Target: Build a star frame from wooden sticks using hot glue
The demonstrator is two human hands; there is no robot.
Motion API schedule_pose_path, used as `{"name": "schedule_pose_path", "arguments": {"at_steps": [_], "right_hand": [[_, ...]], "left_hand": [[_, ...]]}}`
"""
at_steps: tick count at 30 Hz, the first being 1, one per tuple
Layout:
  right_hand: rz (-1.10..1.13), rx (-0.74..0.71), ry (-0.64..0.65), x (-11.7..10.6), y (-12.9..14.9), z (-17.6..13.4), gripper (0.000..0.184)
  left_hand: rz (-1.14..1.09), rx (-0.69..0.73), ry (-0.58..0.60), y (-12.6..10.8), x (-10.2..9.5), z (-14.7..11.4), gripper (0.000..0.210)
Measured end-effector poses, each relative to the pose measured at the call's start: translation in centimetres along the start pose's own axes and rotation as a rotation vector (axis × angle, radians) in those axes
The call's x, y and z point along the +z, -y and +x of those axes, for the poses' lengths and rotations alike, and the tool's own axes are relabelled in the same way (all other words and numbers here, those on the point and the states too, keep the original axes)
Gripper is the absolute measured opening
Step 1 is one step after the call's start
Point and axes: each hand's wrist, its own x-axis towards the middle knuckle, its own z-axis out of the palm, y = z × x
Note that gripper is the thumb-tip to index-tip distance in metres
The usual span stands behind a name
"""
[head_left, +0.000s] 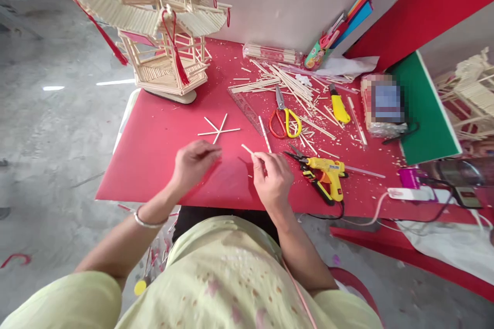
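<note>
Between the thumb and fingers of my right hand [272, 177] is a short wooden stick [247, 149], its free end pointing up and left. My left hand [196, 163] hovers over the near part of the table, fingertips pressed together and slightly blurred; whatever they may hold cannot be made out. Just beyond it, a star of crossed wooden sticks [218, 130] lies flat on the red tabletop [154, 164]. A pen-like white stick [265, 134] lies past my right hand.
A stick-built pavilion model [170, 67] with red tassels stands at the back left. Scissors [284, 115], a yellow utility knife [339, 106], black-handled pliers [318, 185] and a yellow glue gun [328, 172] lie to the right. Loose sticks [289, 82] and scraps are scattered behind.
</note>
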Motion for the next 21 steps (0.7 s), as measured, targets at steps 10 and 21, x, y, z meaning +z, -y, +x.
{"name": "schedule_pose_path", "arguments": {"at_steps": [10,21], "right_hand": [[-0.096,0.088,0.102,2.9,-1.5,-0.2,0.017],[-0.127,0.124,0.203,4.2,-2.0,-0.4,0.017]], "left_hand": [[0.780,0.784,0.415,3.4,-4.1,13.2,0.028],[0.625,0.729,0.452,3.5,-0.9,10.7,0.028]]}}
